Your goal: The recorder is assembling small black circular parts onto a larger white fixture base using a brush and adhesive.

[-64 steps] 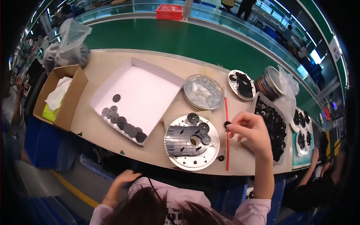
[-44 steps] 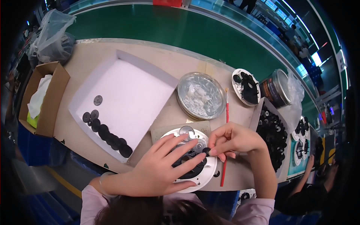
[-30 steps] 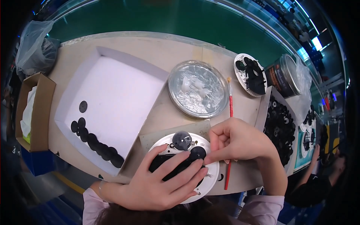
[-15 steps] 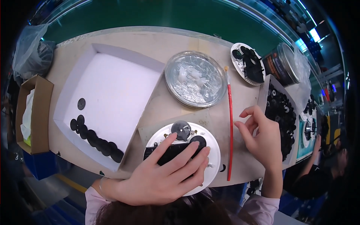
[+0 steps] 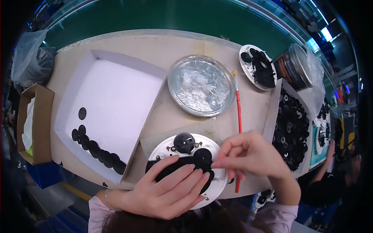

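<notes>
A round white base (image 5: 220,186) carries black parts close in front of me. My left hand (image 5: 167,190) lies over its near left part, fingers stretched out across a black cover piece. Beyond those fingertips show a black disc (image 5: 183,143) and a toothed black gear (image 5: 203,157). A second toothed edge shows just below the gear, partly under my fingers. At the base's right rim, my right hand (image 5: 248,155) is closed in a pinch beside the gears. Whatever its fingertips hold, if anything, is too small to make out.
A white tray (image 5: 112,85) with several black discs stands left; a box of black gears (image 5: 289,132) is right. Between them are a round plastic-covered tin (image 5: 200,85) and a red brush (image 5: 238,112). Another assembled base (image 5: 258,68) and a can (image 5: 293,68) stand far right.
My right hand has moved left and down, from beside the brush to the base's right rim. My left fingers have drawn back slightly, uncovering more of the gears.
</notes>
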Demonstrator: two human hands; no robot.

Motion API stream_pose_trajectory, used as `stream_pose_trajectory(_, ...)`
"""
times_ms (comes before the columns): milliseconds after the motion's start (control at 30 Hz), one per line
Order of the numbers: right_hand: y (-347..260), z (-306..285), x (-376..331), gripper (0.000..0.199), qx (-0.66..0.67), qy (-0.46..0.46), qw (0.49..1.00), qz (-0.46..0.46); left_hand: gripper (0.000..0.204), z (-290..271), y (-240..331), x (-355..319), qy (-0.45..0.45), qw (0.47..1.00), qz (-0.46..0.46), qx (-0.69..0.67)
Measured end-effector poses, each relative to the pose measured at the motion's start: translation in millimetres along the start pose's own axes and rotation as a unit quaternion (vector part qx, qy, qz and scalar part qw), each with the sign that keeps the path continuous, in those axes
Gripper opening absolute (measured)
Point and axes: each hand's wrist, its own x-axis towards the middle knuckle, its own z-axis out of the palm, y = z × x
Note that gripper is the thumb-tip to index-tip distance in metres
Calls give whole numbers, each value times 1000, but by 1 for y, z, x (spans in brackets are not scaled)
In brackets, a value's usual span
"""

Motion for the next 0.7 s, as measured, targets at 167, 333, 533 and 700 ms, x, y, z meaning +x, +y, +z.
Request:
stream_pose_trajectory(167,0,-12,22,47,-208,35,971,-115,32,-2,17,-1,25,989,-134,50)
stream_pose_trajectory(333,-1,-8,25,62,-138,-5,990,-43,32,-5,7,3,-15,987,-161,-14)
stream_pose_trajectory(533,3,-7,22,60,-84,-8,996,-30,34,-5,7,3,-29,988,-145,-35)
stream_pose_trajectory(700,-11,3,-1,43,-89,31,992,-82,30,-4,7,3,-49,989,-139,11)
